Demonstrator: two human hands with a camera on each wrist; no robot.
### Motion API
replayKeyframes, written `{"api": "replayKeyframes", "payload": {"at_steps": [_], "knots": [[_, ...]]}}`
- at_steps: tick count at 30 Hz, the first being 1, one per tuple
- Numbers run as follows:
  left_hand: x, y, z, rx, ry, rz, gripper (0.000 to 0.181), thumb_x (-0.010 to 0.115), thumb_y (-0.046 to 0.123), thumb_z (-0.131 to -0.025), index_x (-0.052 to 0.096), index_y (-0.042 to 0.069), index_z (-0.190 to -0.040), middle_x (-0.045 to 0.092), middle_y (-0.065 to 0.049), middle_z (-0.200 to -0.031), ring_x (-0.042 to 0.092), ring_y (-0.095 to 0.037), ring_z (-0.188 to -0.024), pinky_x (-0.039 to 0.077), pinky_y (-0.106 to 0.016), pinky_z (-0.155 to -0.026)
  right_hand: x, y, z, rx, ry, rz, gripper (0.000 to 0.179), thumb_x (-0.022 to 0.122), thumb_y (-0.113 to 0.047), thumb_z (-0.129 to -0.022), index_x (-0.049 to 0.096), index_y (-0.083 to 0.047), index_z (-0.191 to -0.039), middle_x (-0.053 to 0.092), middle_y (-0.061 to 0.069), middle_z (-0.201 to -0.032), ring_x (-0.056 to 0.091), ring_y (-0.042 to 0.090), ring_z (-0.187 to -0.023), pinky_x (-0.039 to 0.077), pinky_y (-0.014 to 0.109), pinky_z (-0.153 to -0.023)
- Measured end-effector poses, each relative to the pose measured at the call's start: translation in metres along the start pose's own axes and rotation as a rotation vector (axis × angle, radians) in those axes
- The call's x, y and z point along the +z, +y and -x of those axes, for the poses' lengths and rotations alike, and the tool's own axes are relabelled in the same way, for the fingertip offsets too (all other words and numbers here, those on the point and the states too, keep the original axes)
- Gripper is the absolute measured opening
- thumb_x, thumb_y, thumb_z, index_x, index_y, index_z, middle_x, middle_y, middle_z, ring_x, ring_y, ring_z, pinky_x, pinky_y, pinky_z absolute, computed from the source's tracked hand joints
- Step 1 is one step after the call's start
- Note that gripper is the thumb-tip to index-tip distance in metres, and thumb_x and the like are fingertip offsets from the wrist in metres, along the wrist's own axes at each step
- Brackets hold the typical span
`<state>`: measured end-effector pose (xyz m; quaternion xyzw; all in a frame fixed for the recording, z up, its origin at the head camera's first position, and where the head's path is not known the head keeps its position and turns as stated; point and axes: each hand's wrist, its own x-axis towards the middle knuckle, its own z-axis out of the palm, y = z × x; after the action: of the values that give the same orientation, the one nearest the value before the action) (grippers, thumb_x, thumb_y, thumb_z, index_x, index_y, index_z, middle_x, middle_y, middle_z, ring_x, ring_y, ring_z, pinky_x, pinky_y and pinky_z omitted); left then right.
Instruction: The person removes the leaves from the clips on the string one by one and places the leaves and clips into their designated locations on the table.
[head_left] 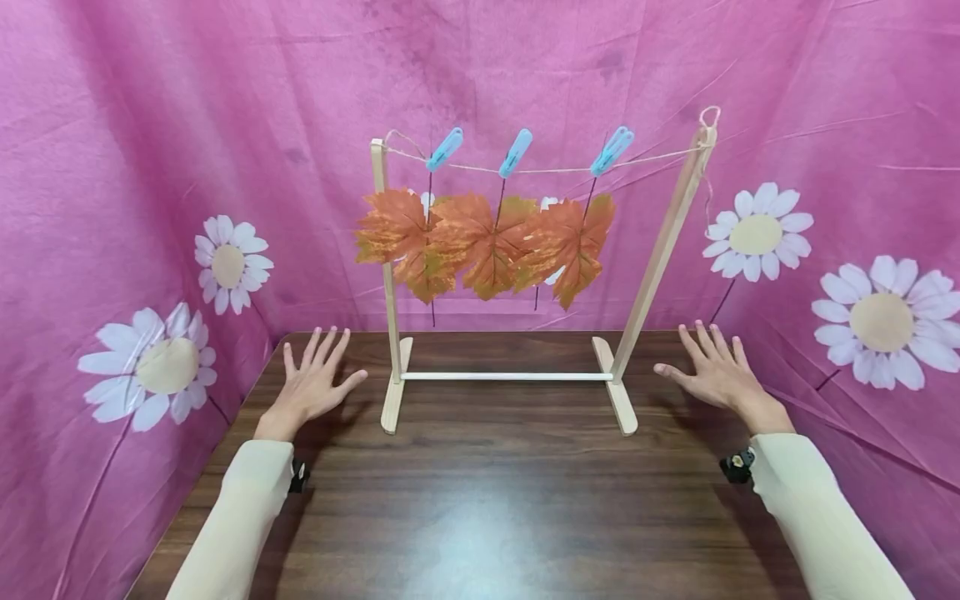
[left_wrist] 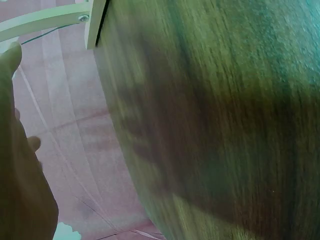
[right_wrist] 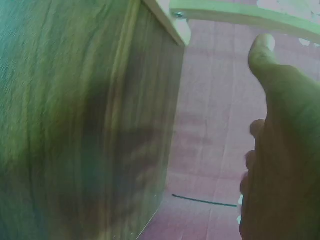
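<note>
A wooden stand (head_left: 649,275) with two uprights stands toward the back of the table. Twine (head_left: 557,171) runs between its tops. Three blue clothespins (head_left: 516,153) on the twine each hold an orange artificial maple leaf (head_left: 486,242) by its dark stem, and the leaves overlap side by side. Left of the stand, my left hand (head_left: 309,385) is spread with straight fingers, holding nothing. On the other side my right hand (head_left: 716,371) is likewise spread and holds nothing. In the wrist views, the left hand (left_wrist: 25,175) and right hand (right_wrist: 287,150) appear near the stand's uprights.
A white crossbar (head_left: 510,377) joins the stand's two wooden feet (head_left: 395,404) low over the brown table (head_left: 465,500). Pink cloth (head_left: 300,100) printed with white daisies (head_left: 881,322) hangs behind and along both sides. A loose twine loop (head_left: 709,117) tops the right upright.
</note>
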<state>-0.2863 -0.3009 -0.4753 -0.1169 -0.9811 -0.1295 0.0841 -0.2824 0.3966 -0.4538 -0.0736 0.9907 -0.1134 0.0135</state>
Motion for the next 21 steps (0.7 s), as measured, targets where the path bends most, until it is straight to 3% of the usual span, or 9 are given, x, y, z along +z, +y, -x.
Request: {"api": "replayKeyframes", "payload": {"at_steps": [4,7,9,14,21], "knots": [[-0.003,0.002,-0.001,0.017,0.019,0.006,0.081,0.057,0.057,-0.104,0.031,0.016,-0.169,0.039,-0.022,-0.168,0.029,-0.045,-0.159,0.015,-0.079,-0.126,-0.008,-0.008,0.000,0.003,-0.005,0.002,0.099,0.046,-0.069,-0.105,0.019,0.003,-0.167,0.021,0.039,-0.168,0.018,0.060,-0.156,0.017,0.080,-0.124],[-0.008,0.006,-0.001,0.043,0.049,-0.015,0.068,0.061,0.050,-0.105,0.049,0.011,-0.159,0.058,-0.025,-0.151,0.054,-0.048,-0.140,0.042,-0.073,-0.113,-0.015,-0.015,0.002,0.006,0.019,0.011,0.091,0.047,-0.068,-0.106,0.036,0.004,-0.161,0.044,0.039,-0.156,0.042,0.061,-0.143,0.041,0.082,-0.107],[-0.011,0.009,-0.002,0.064,0.078,-0.029,0.056,0.062,0.045,-0.106,0.060,0.008,-0.148,0.068,-0.023,-0.138,0.065,-0.047,-0.124,0.054,-0.068,-0.099,-0.020,-0.020,0.003,0.003,0.049,0.004,0.081,0.052,-0.063,-0.106,0.048,0.002,-0.154,0.058,0.036,-0.145,0.055,0.061,-0.131,0.050,0.081,-0.092],[-0.021,0.019,-0.005,0.111,0.162,0.002,0.028,0.064,0.030,-0.105,0.075,0.009,-0.120,0.079,-0.013,-0.112,0.076,-0.036,-0.095,0.062,-0.060,-0.078,-0.036,-0.033,0.006,-0.037,0.122,0.000,0.049,0.065,-0.049,-0.104,0.073,-0.005,-0.124,0.077,0.019,-0.107,0.072,0.049,-0.098,0.056,0.070,-0.072],[-0.048,0.045,-0.011,0.156,0.224,0.047,0.012,0.068,0.019,-0.100,0.076,0.010,-0.101,0.078,-0.006,-0.093,0.074,-0.030,-0.081,0.060,-0.055,-0.069,-0.077,-0.066,0.008,-0.134,0.137,0.040,0.027,0.069,-0.038,-0.104,0.074,-0.013,-0.093,0.069,-0.002,-0.075,0.067,0.026,-0.072,0.053,0.054,-0.058]]}}
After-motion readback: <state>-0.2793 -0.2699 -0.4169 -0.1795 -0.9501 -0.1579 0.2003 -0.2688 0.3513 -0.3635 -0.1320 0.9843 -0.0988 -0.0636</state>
